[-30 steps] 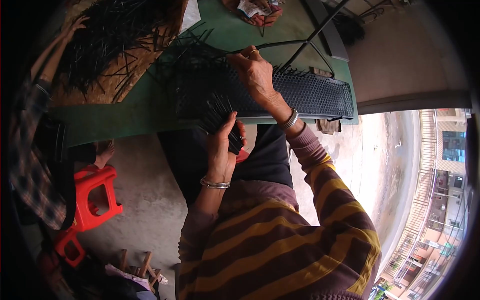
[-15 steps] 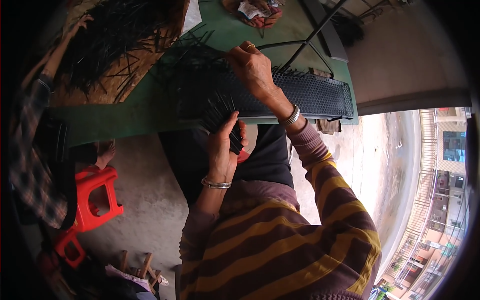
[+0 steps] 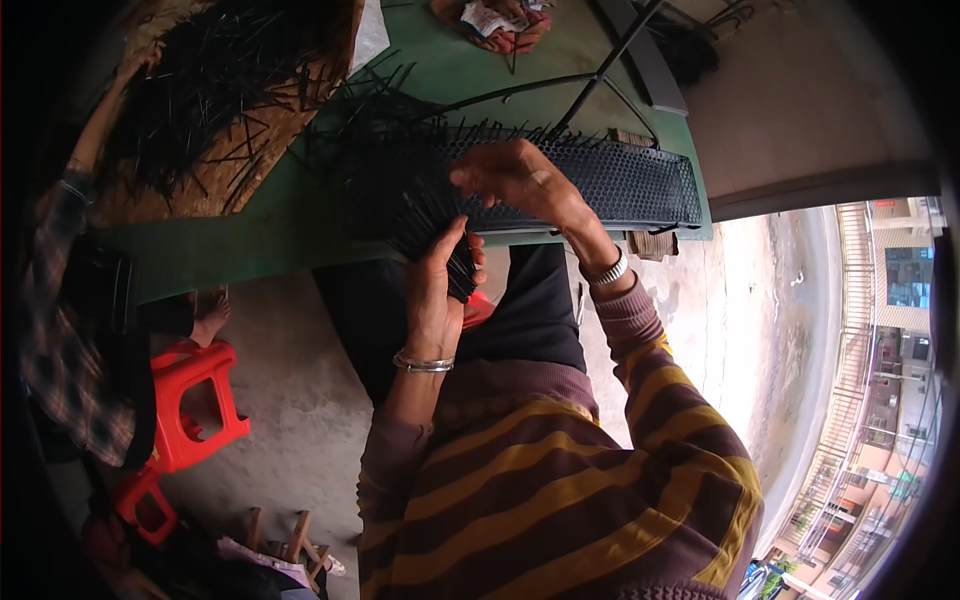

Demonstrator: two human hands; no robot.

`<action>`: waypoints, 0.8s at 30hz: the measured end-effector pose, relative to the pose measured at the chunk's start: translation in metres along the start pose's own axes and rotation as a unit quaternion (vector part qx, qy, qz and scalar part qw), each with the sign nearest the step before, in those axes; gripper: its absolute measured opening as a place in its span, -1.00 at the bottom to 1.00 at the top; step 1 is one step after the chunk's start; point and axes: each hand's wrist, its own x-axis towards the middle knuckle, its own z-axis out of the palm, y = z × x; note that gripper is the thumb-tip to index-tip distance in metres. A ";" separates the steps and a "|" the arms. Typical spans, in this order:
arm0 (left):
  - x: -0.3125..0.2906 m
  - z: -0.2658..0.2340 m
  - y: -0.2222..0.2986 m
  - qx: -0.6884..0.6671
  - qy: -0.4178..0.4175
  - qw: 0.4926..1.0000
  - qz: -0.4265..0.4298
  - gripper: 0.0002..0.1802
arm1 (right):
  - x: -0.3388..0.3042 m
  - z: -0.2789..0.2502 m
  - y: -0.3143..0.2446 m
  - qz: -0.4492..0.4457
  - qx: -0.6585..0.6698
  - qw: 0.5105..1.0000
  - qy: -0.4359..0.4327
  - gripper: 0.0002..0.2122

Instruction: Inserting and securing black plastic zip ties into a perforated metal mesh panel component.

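Observation:
My left hand (image 3: 438, 275) is closed around a bundle of thin black sticks (image 3: 425, 215) that fan out past the fingers toward the table. Just right of the bundle's tips, my right hand (image 3: 520, 182) hovers with bent fingers smeared by motion; whether a stick is in them I cannot make out. Beneath that hand lies a long black honeycomb rack (image 3: 630, 185) full of small holes, along the near edge of the green table (image 3: 200, 250). Several black sticks stand up along the rack's far side.
Black sticks are heaped on a brown board (image 3: 215, 190) at the left, where a co-worker's hand (image 3: 145, 60) reaches in. A black metal frame (image 3: 600, 75) rises behind the rack. A reddish cloth bundle (image 3: 510, 25) lies at the back. Red stools (image 3: 205, 455) stand on the floor.
My right hand has come down and nearer from the rack's far side toward the bundle. My left hand keeps its hold, nearly in place.

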 end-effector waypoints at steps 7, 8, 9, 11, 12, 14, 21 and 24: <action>-0.007 0.023 0.002 0.081 0.026 0.996 0.038 -0.77 | -0.009 -0.004 0.019 0.029 0.112 0.991 -0.070 -0.82; -0.006 0.021 0.002 0.081 0.027 0.996 0.038 -0.77 | -0.009 -0.004 0.019 0.045 0.113 0.990 -0.069 -0.81; -0.005 0.019 0.003 0.095 0.021 0.995 0.025 -0.76 | -0.009 -0.004 0.017 0.046 0.113 0.990 -0.069 -0.81; -0.004 0.018 0.004 0.110 0.017 0.994 0.011 -0.75 | -0.009 -0.004 0.013 0.027 0.105 0.992 -0.071 -0.82; -0.005 0.021 0.005 0.114 0.012 0.993 0.023 -0.74 | -0.008 -0.005 0.014 0.028 0.106 0.991 -0.071 -0.82; -0.005 0.022 0.006 0.118 0.008 0.992 0.034 -0.74 | -0.005 -0.005 0.016 0.055 0.093 0.991 -0.073 -0.83; -0.002 0.017 0.006 0.135 0.023 0.991 0.010 -0.71 | -0.005 -0.005 0.017 0.062 0.163 0.983 -0.056 -0.86; 0.000 0.012 0.000 0.092 0.045 0.995 0.001 -0.69 | -0.007 -0.013 0.018 0.035 0.179 0.983 -0.030 -0.88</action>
